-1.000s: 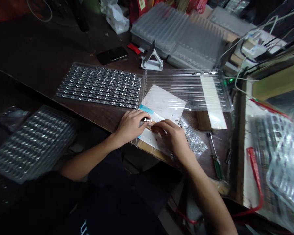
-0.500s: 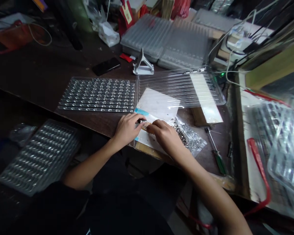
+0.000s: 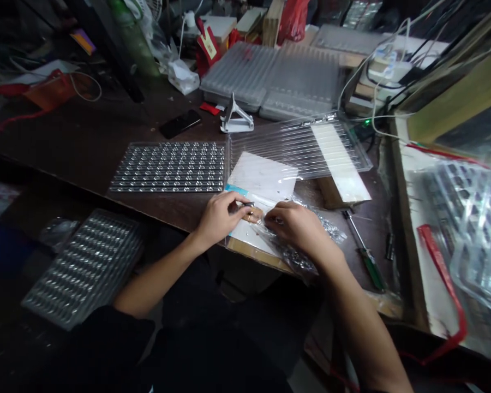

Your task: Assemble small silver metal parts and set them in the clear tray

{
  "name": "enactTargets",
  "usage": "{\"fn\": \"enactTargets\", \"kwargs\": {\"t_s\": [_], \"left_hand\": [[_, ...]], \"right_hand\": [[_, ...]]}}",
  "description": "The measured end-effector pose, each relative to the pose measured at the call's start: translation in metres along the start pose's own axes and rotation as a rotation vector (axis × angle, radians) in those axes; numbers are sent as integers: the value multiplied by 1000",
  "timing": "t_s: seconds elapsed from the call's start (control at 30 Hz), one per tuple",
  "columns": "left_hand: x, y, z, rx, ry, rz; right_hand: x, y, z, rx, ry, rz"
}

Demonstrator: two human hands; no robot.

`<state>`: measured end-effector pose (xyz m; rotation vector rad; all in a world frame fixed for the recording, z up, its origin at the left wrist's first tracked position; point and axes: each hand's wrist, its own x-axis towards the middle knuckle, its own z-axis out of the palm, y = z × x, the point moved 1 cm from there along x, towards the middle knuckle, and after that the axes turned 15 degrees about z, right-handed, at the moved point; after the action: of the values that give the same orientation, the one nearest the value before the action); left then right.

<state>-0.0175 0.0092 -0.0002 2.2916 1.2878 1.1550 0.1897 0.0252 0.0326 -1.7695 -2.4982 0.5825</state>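
Observation:
My left hand [image 3: 220, 217] pinches a small dark metal part [image 3: 249, 204] between thumb and fingers, over a small tan block [image 3: 253, 215]. The block lies on a white sheet [image 3: 264, 173] with blue tape near the table's front edge. To the right, my right hand [image 3: 297, 225] is closed, with its fingers curled at a clear plastic bag [image 3: 331, 228] of small metal pieces. Whatever those fingertips hold, if anything, is hidden. Left of my hands, a clear tray [image 3: 169, 166] carries rows of shiny dark metal parts.
Behind the sheet lies a clear ribbed lid [image 3: 274, 139], with a white strip [image 3: 340, 161] across its right side. A green-handled screwdriver [image 3: 370, 265] rests at right. Farther back are a white stand [image 3: 236, 121], a phone [image 3: 180, 124] and stacked trays [image 3: 239, 71]. More filled trays [image 3: 82, 267] sit lower left.
My right hand has moved right, away from the tan block to the bag of metal pieces. My left hand stays by the block, still pinching the metal part. The whole view has shifted slightly.

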Motion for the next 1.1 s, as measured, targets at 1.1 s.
{"fn": "enactTargets", "kwargs": {"t_s": [1.1], "left_hand": [[-12, 12, 1, -129, 113, 2]], "right_hand": [[7, 1, 12, 442, 75, -106]]}}
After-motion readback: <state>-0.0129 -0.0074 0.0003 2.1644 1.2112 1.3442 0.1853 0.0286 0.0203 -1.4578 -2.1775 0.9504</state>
